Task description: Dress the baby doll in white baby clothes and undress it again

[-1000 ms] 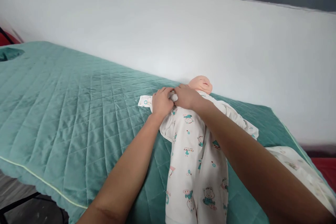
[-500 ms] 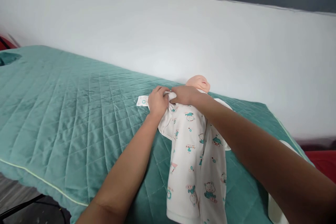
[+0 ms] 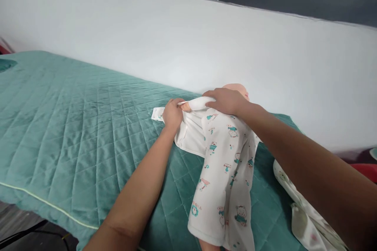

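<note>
A baby doll [image 3: 235,86] lies on its back, its head toward the wall, dressed in a white garment [image 3: 219,164] printed with small animals. My left hand [image 3: 172,114] is closed round the end of the doll's arm [image 3: 185,106], with cloth bunched at the fingers. A printed cuff [image 3: 157,113] sticks out beyond that hand. My right hand [image 3: 226,101] grips a plain white sleeve [image 3: 198,103] near the doll's shoulder, thumb and fingers on either side of it. The garment's left front is folded open, showing its plain inside. My right hand and forearm hide part of the doll.
A green quilted cover [image 3: 97,125] spreads under the doll. More white printed cloth [image 3: 309,211] lies at the lower right, partly behind my right forearm. The white wall [image 3: 176,39] rises just past the doll's head. Dark cables [image 3: 35,231] show on the floor, lower left.
My right hand has moved right, away from my left hand, up the doll's arm. The plain sleeve and a bit of the arm now show between them. The garment's front has opened wider.
</note>
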{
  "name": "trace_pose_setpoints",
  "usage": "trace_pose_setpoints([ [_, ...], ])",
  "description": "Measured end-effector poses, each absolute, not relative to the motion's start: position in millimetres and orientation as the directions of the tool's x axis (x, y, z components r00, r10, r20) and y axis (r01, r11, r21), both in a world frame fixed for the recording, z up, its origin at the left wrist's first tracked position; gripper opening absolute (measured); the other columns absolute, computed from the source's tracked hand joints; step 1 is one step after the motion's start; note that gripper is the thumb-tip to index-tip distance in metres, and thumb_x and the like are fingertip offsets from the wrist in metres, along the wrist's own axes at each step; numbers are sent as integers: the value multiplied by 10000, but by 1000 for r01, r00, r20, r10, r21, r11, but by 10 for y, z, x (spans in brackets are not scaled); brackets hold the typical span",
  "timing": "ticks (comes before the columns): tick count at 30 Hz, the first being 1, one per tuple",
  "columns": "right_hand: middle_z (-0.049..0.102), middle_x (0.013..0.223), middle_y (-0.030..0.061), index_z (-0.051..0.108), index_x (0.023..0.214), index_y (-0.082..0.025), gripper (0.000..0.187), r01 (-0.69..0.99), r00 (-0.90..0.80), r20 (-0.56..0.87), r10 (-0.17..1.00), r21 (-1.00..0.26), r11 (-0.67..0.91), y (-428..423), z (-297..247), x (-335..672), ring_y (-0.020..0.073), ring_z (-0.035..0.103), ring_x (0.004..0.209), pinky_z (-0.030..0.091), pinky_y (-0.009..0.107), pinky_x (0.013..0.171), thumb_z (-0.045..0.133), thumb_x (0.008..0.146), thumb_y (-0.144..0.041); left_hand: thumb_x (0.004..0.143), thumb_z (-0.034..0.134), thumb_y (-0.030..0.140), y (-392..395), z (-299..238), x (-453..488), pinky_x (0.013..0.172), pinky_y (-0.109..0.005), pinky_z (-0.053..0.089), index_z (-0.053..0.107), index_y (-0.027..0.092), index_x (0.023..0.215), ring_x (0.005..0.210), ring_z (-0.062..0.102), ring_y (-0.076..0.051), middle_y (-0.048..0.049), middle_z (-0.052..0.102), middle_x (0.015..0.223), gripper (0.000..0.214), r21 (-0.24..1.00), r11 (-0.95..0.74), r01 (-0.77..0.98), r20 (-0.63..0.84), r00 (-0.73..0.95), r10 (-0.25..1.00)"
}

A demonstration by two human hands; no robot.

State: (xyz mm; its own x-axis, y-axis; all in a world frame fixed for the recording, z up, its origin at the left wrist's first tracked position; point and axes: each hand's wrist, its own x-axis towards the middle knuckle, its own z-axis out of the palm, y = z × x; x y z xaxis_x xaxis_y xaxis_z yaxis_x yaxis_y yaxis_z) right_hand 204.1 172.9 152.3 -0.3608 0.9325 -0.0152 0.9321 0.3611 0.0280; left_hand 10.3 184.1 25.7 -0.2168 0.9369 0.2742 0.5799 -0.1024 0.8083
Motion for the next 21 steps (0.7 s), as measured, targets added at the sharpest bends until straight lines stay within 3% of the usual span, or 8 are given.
trace_pose_setpoints([
  [4, 702, 1232, 63, 613, 1345, -332, 426, 945, -327, 44, 944, 35, 326, 1647, 1589, 2126, 302, 631, 1101, 461, 393, 846, 475, 960, -452, 863, 433, 68, 1836, 224, 86, 991, -367, 493, 691, 303, 1214, 1147, 653, -245, -26, 697, 1271, 495, 784, -54, 619, 241, -222, 945],
  [8, 678, 1267, 81, 591, 1366, -335, 442, 943, -333, 68, 941, 43, 330, 1593, 1528, 2072, 310, 622, 1123, 466, 411, 867, 449, 975, -481, 860, 418, 56, 1810, 244, 106, 994, -418, 498, 478, 250, 1455, 1218, 612, -279, -91, 612, 1401, 629, 708, -10, 706, 268, -255, 929],
  [11, 672, 1273, 85, 586, 1365, -330, 444, 928, -372, 46, 927, 23, 371, 1633, 1388, 1932, 304, 632, 1110, 476, 405, 864, 463, 970, -492, 885, 452, 96, 1777, 311, 175, 1115, -510, 398, 423, 198, 1479, 1315, 519, -321, -155, 566, 1427, 604, 546, -8, 838, 381, -240, 893],
  [15, 684, 1275, 102, 596, 1356, -277, 429, 910, -413, 51, 909, -3, 414, 1722, 1234, 1725, 298, 643, 1112, 483, 402, 882, 500, 960, -411, 871, 505, 85, 1748, 359, 292, 1189, -679, 145, 469, 232, 1422, 1360, 433, -347, -149, 567, 1403, 571, 282, -211, 936, 443, 68, 894],
  [18, 696, 1281, 92, 613, 1333, -248, 408, 909, -391, 106, 914, -113, 402, 1681, 1222, 1717, 285, 644, 1130, 490, 410, 921, 485, 965, -371, 886, 471, 76, 1765, 326, 325, 1161, -649, 211, 494, 219, 1389, 1284, 485, -341, -151, 605, 1327, 523, 251, -344, 905, 395, 229, 890],
  [21, 690, 1315, 61, 635, 1307, -250, 401, 889, -262, 230, 937, -321, 327, 1499, 1204, 1928, 264, 622, 1200, 450, 429, 1036, 496, 959, -390, 914, 450, 110, 1799, 280, 317, 1073, -542, 341, 549, 215, 1310, 1207, 526, -337, -148, 634, 1260, 422, 269, -358, 894, 391, 238, 889],
])
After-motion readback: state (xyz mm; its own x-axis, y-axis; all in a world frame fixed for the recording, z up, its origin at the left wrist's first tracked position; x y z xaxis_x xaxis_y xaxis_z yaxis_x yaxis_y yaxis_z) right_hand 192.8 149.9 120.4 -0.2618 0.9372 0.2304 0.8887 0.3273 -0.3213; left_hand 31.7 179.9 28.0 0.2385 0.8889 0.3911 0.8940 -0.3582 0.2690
